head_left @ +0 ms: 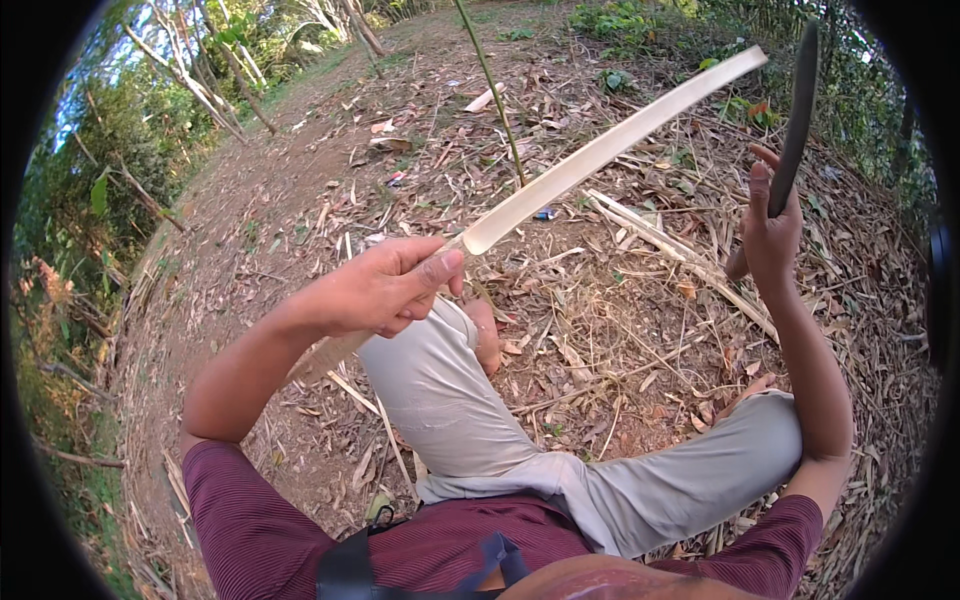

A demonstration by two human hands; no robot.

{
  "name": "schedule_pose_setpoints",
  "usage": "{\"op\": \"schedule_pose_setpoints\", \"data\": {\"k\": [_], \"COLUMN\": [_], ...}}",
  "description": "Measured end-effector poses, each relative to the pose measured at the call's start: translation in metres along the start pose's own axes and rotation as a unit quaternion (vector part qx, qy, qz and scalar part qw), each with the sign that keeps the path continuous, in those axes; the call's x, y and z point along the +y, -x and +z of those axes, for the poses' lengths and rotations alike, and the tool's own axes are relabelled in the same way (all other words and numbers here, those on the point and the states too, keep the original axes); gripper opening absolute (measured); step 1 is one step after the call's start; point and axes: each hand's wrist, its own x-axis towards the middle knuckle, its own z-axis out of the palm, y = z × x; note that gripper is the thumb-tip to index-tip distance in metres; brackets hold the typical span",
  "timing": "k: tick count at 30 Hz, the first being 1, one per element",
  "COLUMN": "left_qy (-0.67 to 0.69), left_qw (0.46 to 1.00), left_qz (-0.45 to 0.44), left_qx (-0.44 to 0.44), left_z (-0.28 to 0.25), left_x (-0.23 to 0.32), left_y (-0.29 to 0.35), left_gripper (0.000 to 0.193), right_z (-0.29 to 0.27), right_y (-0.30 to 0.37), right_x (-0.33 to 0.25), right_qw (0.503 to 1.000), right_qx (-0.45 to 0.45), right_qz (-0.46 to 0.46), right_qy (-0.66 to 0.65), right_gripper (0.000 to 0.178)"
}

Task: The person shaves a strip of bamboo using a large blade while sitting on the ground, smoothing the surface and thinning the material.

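Left of centre, the left hand (395,285) is clamped on a long pale strip (610,160), thumb on top; strip slants from near left, past the hand, up to far right, pale trough-like face showing. At right, the right hand (773,225) is wrapped around a dark blade tool (801,110), held nearly upright; butt protrudes below the hand; finger closure partly hidden. Gap visible between strip's far end and tool. Beyond the knees: split pale pieces (665,240) on leaf litter (590,330); thin green stem (492,90) farther off.
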Motion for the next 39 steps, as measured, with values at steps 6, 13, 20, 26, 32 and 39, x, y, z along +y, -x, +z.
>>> {"op": "schedule_pose_setpoints", "data": {"k": [6, 13, 20, 26, 32, 39], "left_qy": [0.223, 0.331, 0.288, 0.324, 0.356, 0.416], "left_qw": [0.969, 0.915, 0.894, 0.883, 0.891, 0.875], "left_qz": [0.108, 0.217, 0.265, 0.245, 0.191, 0.164], "left_qx": [0.006, 0.075, 0.217, 0.236, 0.207, 0.183], "left_z": [0.077, 0.151, 0.189, 0.211, 0.207, 0.189], "left_x": [-0.009, -0.031, -0.064, -0.084, -0.089, -0.079], "left_y": [-0.055, -0.115, -0.13, -0.135, -0.144, -0.141], "left_gripper": [0.044, 0.041, 0.035, 0.032, 0.03, 0.036], "right_z": [0.017, 0.028, 0.037, 0.04, 0.044, 0.044], "right_y": [0.029, 0.052, 0.059, 0.06, 0.053, 0.029], "right_x": [-0.03, -0.046, -0.036, -0.019, -0.001, 0.014], "right_qw": [0.955, 0.867, 0.816, 0.787, 0.765, 0.763], "right_qx": [-0.252, -0.326, -0.345, -0.376, -0.407, -0.355], "right_qz": [-0.136, -0.27, -0.356, -0.384, -0.368, -0.372], "right_qy": [0.075, 0.263, 0.298, 0.302, 0.337, 0.391], "right_gripper": [0.051, 0.062, 0.07, 0.07, 0.068, 0.071]}}
